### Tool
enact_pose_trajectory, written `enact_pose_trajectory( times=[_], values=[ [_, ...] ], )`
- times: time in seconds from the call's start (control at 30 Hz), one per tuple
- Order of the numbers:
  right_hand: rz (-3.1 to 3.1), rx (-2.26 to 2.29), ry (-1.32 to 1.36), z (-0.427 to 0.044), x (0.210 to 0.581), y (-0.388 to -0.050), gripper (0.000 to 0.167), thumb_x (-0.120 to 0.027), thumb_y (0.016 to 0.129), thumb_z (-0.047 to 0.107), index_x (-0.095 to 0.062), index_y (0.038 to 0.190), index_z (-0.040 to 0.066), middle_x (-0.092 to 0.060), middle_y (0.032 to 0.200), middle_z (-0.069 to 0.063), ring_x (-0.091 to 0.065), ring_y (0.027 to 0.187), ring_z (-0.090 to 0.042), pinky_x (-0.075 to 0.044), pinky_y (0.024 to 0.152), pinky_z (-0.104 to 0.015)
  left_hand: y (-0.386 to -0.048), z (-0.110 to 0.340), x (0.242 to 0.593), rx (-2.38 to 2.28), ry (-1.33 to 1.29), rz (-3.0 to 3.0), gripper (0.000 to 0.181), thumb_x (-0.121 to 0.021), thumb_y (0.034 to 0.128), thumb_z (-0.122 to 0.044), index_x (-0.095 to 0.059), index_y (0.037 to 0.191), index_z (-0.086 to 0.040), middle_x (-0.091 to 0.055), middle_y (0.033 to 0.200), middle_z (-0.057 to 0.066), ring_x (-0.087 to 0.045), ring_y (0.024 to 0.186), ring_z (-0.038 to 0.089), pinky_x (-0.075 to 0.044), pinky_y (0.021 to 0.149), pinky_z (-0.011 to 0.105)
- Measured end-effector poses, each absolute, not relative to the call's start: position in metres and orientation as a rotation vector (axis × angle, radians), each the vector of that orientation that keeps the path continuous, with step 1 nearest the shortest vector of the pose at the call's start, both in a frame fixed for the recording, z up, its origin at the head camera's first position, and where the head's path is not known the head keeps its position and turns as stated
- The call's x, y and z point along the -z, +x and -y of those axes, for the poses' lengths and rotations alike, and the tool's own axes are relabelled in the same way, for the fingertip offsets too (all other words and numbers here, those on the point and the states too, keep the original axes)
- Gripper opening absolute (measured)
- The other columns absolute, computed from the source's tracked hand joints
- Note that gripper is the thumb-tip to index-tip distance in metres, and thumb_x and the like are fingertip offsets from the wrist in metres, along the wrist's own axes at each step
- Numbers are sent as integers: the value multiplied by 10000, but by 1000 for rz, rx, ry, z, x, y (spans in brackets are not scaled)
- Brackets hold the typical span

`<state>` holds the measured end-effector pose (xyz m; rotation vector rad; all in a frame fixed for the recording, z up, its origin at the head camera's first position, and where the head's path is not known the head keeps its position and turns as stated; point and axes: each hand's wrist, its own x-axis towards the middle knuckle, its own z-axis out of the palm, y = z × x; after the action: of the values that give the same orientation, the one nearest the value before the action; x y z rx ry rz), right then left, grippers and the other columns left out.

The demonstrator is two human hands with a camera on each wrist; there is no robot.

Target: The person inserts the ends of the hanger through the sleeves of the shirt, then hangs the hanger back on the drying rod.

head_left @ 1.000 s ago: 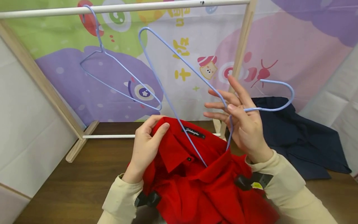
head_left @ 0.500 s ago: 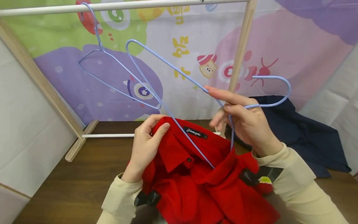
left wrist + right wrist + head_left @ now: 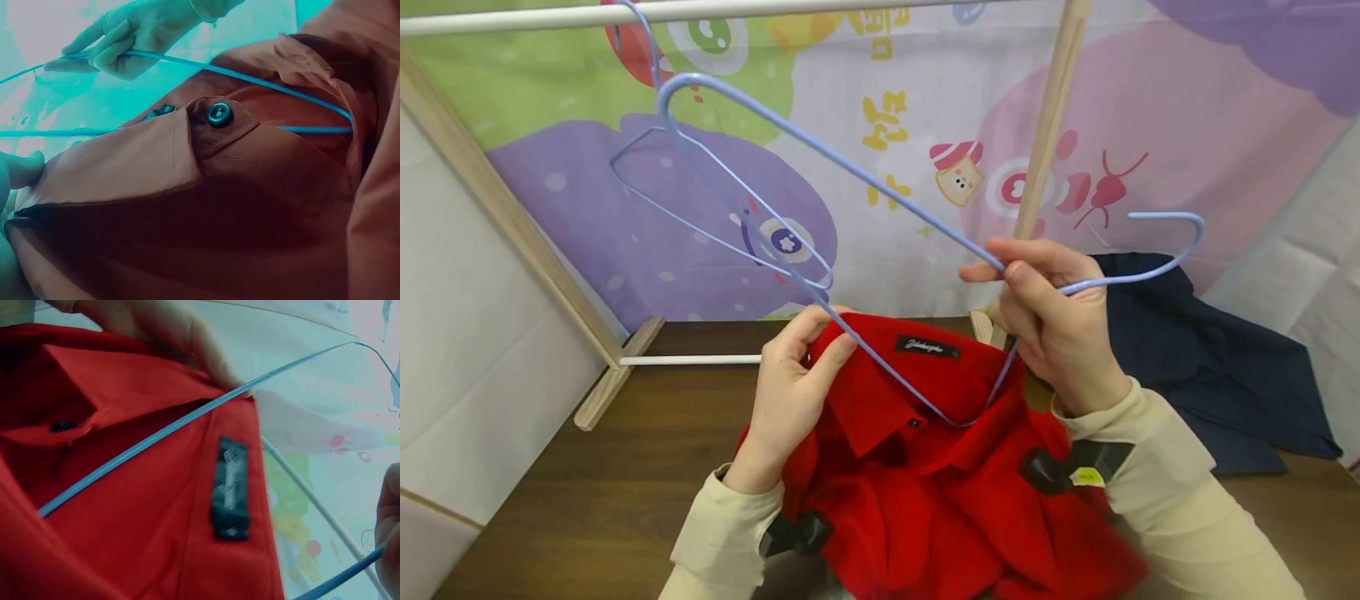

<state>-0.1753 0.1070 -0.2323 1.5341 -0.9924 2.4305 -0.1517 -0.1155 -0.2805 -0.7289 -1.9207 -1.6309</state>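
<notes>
A red collared shirt (image 3: 895, 500) hangs below both hands, its black label (image 3: 927, 346) facing up inside the collar. The left hand (image 3: 790, 392) pinches the collar's left side between thumb and fingers. In the right hand (image 3: 1060, 325) a light blue wire hanger (image 3: 850, 167) is gripped near its neck, hook pointing right. One end of that hanger dips into the neck opening; the other rises to the upper left. In the left wrist view, the hanger (image 3: 250, 76) runs into the opening past a dark button (image 3: 219, 114).
A second blue hanger (image 3: 730, 167) hangs from the rack's white top bar (image 3: 760, 8). Wooden rack legs (image 3: 602, 392) stand on the brown table (image 3: 647, 467). Dark navy cloth (image 3: 1232, 392) lies at the right, before a printed backdrop (image 3: 1150, 100).
The held hanger has swung lower and leftward at its free end, and its lower end has shifted within the neck opening. The right hand's spread fingers have closed round the wire. The left hand stays put.
</notes>
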Motion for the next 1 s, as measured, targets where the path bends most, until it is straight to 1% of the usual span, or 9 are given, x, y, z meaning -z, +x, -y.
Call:
enact_pose_trajectory(
  times=[0.1,0.3,0.43,0.57,0.67,0.77,0.87,0.93,1.0],
  values=[
    [1064,-2384,1541,-106,234,-176,228,-562,868,6,-632,1073,-62,-682,912,-177,-259,348,-85,-182,335,-181,-149,116,278,1607,-741,1893,175,-604,846,-16,-609,1016,24,-641,874,14,-555,771,104,-449,658,216],
    [1316,-2315,1505,-113,240,-177,225,-546,876,-3,-647,1075,-19,-690,897,-134,-248,363,-91,-173,353,-205,-146,119,273,1673,-692,1776,175,-591,841,24,-586,1005,87,-636,851,-65,-567,741,80,-451,649,190],
    [1461,-2213,1524,-117,238,-174,251,-492,889,-56,-635,1092,-24,-692,906,-122,-250,376,-83,-180,356,-200,-147,121,273,1699,-673,1734,186,-591,840,29,-575,1009,104,-635,823,-71,-560,697,60,-445,608,176],
    [1543,-2154,1501,-122,231,-170,246,-483,884,-79,-622,1087,-64,-689,899,-141,-344,377,-104,-258,375,-212,-147,121,274,1715,-676,1734,191,-594,839,26,-569,1010,107,-637,820,-74,-561,694,61,-447,604,180],
    [1628,-2104,1443,-126,228,-166,233,-504,875,-74,-617,1079,-84,-687,875,-148,-476,462,-161,-396,464,-221,-148,121,274,1725,-681,1723,194,-594,838,27,-567,1012,109,-639,817,-72,-560,695,64,-446,606,182],
    [1735,-2073,1362,-130,227,-164,234,-523,872,-56,-639,1074,-37,-692,856,-114,-590,620,-189,-495,602,-247,-148,122,275,1730,-676,1719,196,-595,837,29,-566,1012,113,-639,809,-74,-557,687,63,-441,600,182],
    [1769,-2101,1329,-134,229,-164,240,-516,873,-65,-645,1071,-27,-694,862,-99,-649,746,-190,-515,697,-253,-148,122,274,1735,-667,1720,193,-592,838,31,-565,1009,117,-640,811,-75,-558,696,62,-439,609,184],
    [1775,-2126,1303,-137,231,-165,247,-510,876,-66,-654,1067,-4,-695,867,-81,-661,779,-176,-516,735,-255,-148,122,274,1746,-674,1710,187,-586,840,37,-563,1004,123,-645,823,-67,-561,715,69,-437,626,187],
    [1752,-2169,1275,-140,233,-166,249,-500,874,-84,-646,1068,-29,-693,868,-99,-661,788,-185,-513,756,-261,-148,122,273,1742,-677,1706,178,-582,840,42,-563,998,124,-651,834,-71,-563,722,68,-441,632,187]
  ],
)
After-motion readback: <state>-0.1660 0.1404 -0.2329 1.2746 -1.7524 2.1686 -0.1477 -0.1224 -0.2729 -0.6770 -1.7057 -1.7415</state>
